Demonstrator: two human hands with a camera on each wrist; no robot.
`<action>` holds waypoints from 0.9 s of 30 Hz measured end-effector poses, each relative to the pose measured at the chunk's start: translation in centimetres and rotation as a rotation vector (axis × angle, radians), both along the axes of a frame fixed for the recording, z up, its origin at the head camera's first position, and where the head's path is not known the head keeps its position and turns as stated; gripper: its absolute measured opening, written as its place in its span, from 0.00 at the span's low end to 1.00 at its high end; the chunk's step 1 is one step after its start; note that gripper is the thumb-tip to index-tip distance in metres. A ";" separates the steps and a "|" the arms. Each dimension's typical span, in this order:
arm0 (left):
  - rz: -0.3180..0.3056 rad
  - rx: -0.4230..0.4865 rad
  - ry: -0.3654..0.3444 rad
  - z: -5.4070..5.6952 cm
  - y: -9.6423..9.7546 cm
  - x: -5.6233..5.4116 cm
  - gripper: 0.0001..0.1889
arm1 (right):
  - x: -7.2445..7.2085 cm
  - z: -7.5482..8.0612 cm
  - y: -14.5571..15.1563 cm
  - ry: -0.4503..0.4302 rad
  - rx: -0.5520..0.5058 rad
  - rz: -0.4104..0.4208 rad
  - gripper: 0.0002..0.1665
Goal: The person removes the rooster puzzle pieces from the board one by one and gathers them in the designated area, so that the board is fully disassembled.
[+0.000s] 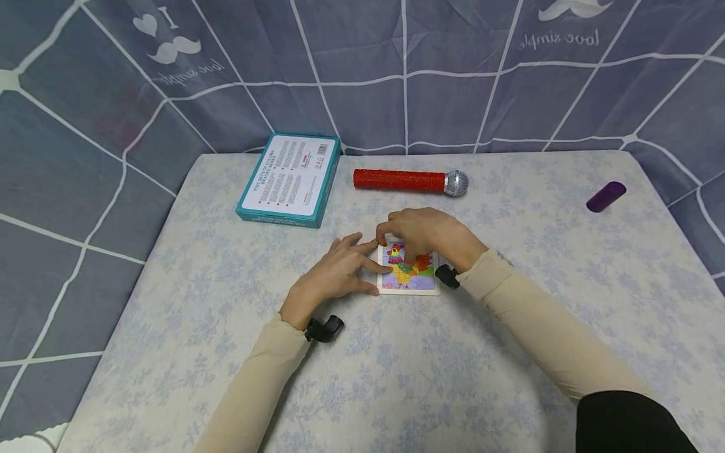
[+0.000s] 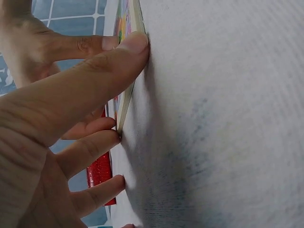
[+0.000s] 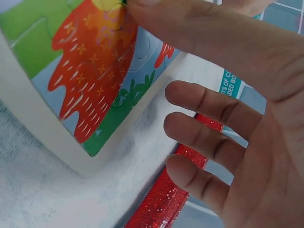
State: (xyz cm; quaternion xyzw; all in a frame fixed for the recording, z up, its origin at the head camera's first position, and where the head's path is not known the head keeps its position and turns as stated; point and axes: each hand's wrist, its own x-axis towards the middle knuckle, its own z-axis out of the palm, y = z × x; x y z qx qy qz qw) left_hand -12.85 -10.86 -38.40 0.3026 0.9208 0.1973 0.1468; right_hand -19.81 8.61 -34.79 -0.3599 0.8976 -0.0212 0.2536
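Note:
A small jigsaw puzzle (image 1: 419, 281) with a colourful rooster picture and a white border lies on the table. My left hand (image 1: 340, 270) is spread at its left side. The left thumb (image 2: 135, 42) touches the puzzle's edge, and a finger reaches over the picture. From above, my right hand (image 1: 425, 233) bends over the far part of the puzzle. Its thumb (image 3: 156, 12) presses on the picture, while a bent finger touches near the far left corner. Other right fingers hang loosely curled off the puzzle in the right wrist view. The hands cover parts of the picture.
Behind the puzzle lies a red glittery microphone (image 1: 399, 180) with a silver head. A teal box (image 1: 289, 179) with a white printed label stands at back left. A purple cylinder (image 1: 606, 196) lies at far right. A grey-blue checked curtain (image 1: 362, 107) hangs behind the table.

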 end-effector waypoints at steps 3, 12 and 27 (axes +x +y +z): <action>0.016 0.000 -0.018 0.0 0.0 0.0 0.26 | 0.2 -0.1 -0.1 0.053 0.015 0.031 0.30; 0.030 -0.004 -0.032 0.1 0.0 -0.1 0.25 | 1.0 0.7 -0.6 0.300 0.143 0.182 0.33; 0.019 -0.007 -0.039 0.1 0.1 -0.3 0.25 | 0.4 0.6 -0.6 0.169 0.065 0.131 0.29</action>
